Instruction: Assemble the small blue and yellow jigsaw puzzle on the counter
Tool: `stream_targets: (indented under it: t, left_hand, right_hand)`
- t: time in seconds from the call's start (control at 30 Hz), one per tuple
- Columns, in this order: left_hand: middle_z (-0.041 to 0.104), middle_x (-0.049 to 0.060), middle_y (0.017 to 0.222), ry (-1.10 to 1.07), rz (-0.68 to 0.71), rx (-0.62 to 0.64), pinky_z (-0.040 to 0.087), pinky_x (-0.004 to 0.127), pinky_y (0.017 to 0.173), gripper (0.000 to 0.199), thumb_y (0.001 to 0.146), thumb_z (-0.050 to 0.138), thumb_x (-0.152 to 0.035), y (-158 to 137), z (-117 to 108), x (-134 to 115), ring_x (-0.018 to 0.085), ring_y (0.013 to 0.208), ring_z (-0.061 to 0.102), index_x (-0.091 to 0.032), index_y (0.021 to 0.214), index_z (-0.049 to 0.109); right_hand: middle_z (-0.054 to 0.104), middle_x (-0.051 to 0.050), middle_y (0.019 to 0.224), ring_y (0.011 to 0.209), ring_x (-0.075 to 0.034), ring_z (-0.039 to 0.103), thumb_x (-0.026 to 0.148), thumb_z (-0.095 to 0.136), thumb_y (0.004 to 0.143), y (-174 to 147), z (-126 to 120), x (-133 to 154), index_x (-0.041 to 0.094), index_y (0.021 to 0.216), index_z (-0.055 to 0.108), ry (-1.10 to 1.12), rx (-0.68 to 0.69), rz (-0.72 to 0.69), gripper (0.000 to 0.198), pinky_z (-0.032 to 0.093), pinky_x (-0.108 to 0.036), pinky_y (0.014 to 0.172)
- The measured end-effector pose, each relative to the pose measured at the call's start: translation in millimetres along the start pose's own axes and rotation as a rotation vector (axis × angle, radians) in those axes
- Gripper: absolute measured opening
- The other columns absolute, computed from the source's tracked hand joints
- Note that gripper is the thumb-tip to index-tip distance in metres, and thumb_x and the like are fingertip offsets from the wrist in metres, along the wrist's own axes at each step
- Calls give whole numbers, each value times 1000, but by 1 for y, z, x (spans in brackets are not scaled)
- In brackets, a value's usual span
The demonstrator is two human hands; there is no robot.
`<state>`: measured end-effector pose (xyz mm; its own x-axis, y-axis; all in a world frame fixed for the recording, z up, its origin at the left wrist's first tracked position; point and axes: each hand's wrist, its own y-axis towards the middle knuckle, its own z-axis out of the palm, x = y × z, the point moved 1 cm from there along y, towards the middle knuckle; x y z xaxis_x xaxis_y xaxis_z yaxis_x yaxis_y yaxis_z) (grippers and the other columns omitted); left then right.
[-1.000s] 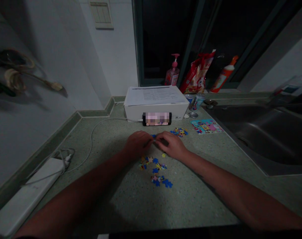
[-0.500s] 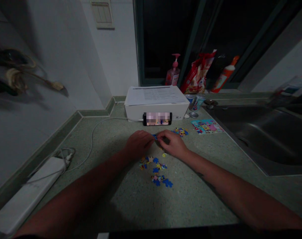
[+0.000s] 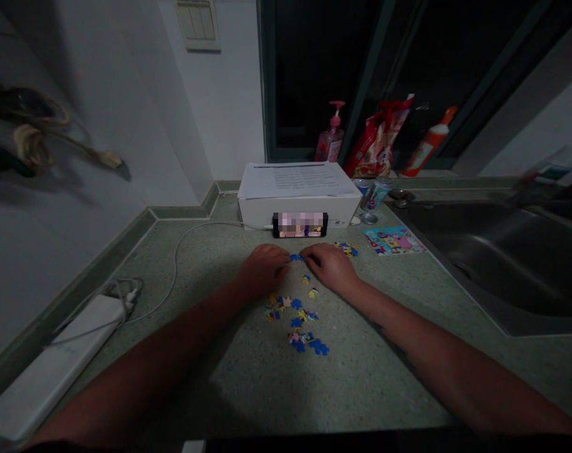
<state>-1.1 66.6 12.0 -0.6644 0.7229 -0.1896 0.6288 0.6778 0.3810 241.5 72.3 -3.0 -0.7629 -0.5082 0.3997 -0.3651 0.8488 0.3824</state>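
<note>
Just in front of the phone, my left hand (image 3: pixel 264 270) and my right hand (image 3: pixel 331 267) face each other low over the counter. Small blue jigsaw puzzle pieces (image 3: pixel 296 257) show between their fingertips. My left fingers are closed at the left end of these pieces, and my right thumb and fingers pinch the right end. Whether the pieces are joined is too small to tell. Nearer me lie a blue-and-yellow piece (image 3: pixel 306 279), a yellowish piece (image 3: pixel 313 293) and a loose group of colourful pieces (image 3: pixel 296 323). Another pile of pieces (image 3: pixel 346 249) sits beyond my right hand.
A phone (image 3: pixel 299 225) on a cable leans against a white box (image 3: pixel 257 209). The colourful picture card (image 3: pixel 394 241) lies right of the pile, near the sink (image 3: pixel 503 251). Cans (image 3: pixel 377 194) stand behind. A white power strip (image 3: pixel 59 365) is at left.
My right hand has shifted slightly right, and the gap between the fingertips is wider, showing more of the blue pieces. The blue-and-yellow piece below is now in plain view.
</note>
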Motion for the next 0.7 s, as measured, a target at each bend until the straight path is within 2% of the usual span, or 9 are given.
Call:
stream_targets:
  t: [0.27,0.47,0.7]
  left_hand:
    - [86,-2,128,-38,-8,-6,61,57,113,33,104,63,-19,0,-10,-7,26,121,78,-42,117,83]
    - [86,8,124,-21,13,22,62,56,112,24,101,71,-15,1,-3,-4,30,120,78,-24,119,83]
    - [85,8,125,-22,18,17,61,56,114,23,104,69,-15,0,0,-1,30,120,77,-26,120,82]
  right_hand:
    - [86,-9,104,101,-30,77,14,76,98,1,2,-2,26,104,84,24,-51,4,15,58,-45,90]
    - [85,-9,104,101,-30,76,15,75,99,0,3,-2,25,105,84,9,-37,-6,15,57,-44,90]
    - [86,-10,109,104,-31,77,13,69,101,-1,4,-3,25,115,84,-2,-45,-4,23,57,-45,94]
